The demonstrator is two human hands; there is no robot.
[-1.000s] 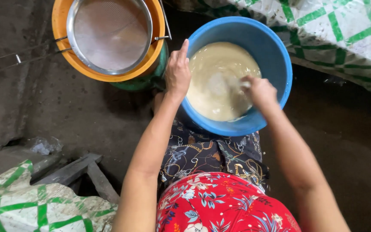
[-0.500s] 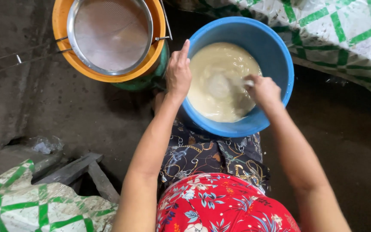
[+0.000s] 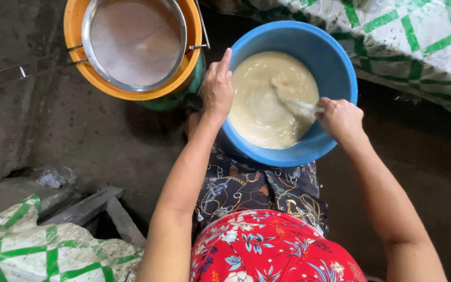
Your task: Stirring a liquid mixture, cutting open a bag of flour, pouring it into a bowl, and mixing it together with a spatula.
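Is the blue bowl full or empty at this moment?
Partly full. The blue bowl holds pale creamy liquid that covers its bottom, while a wide band of bare blue wall shows above the liquid, up to the rim.

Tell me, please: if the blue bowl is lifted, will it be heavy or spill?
Probably heavy: the blue bowl holds much pale batter. The batter looks runny, so tilting may slosh it. The left hand holds the rim, which suggests the bowl shifts during stirring.
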